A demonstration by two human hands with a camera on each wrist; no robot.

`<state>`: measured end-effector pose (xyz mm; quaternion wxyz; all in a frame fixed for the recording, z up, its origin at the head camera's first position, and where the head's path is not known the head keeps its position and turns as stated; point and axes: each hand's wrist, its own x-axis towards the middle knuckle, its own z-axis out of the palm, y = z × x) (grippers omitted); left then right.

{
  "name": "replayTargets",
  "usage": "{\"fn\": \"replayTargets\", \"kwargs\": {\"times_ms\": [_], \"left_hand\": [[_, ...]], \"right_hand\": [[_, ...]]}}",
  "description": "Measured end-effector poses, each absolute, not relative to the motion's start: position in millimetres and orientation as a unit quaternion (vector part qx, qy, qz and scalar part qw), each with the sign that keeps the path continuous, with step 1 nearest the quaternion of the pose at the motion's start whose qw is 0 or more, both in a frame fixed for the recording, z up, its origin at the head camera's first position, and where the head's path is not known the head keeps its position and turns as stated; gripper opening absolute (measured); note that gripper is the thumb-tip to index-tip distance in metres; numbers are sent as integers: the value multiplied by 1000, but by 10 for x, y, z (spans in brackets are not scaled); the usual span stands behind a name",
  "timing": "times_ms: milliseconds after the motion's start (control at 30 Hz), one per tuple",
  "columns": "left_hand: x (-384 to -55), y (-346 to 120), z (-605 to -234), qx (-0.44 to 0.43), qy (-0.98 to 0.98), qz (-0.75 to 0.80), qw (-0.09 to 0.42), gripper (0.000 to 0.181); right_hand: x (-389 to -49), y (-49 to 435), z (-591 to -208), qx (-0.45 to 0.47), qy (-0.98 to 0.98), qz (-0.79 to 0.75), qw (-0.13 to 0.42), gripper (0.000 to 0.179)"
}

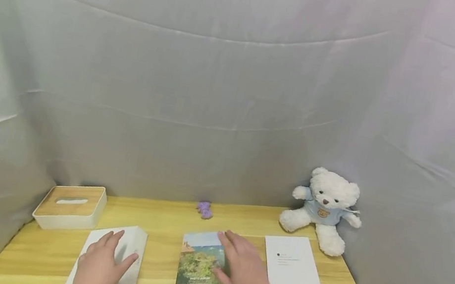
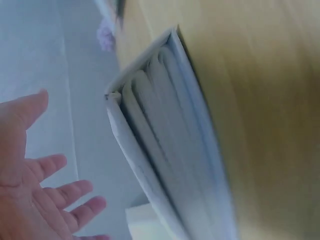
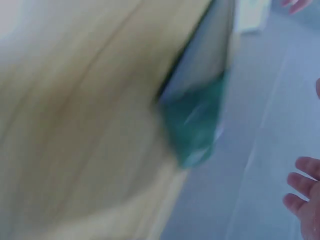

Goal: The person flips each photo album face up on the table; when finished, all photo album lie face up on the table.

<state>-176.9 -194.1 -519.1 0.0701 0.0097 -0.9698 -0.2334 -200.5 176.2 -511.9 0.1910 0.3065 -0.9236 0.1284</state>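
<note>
Around one glossy green-and-blue photo album, our clock's centre on the yellow wood-grain tabletop, we count two white books: one thick white hardcover at nine o'clock, one white book with small dark print at three. We see one white plush bear in a pale blue shirt at two, one white tissue box with a wooden lid at ten, and one small purple item at twelve, too small to identify. Of two hands, the left hand, fingers spread, hovers empty over the thick hardcover, partly hiding it. The right hand, fingers extended, covers the album's right side, gripping nothing; whether it touches, we cannot tell. The right wrist view blurs the album and cuts off that hand.
</note>
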Motion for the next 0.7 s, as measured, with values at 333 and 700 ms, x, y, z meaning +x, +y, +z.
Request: {"fn": "replayTargets", "kwargs": {"times_ms": [333, 700], "left_hand": [[-1727, -2110, -5258, 51, -965, -254, 47, 82], [-1741, -2254, -5315, 61, -966, -250, -6, 84]], "right_hand": [[-1849, 841, -4983, 303, -902, 306, 23, 74], [-1892, 76, -5280, 252, -876, 398, -99, 71]]}}
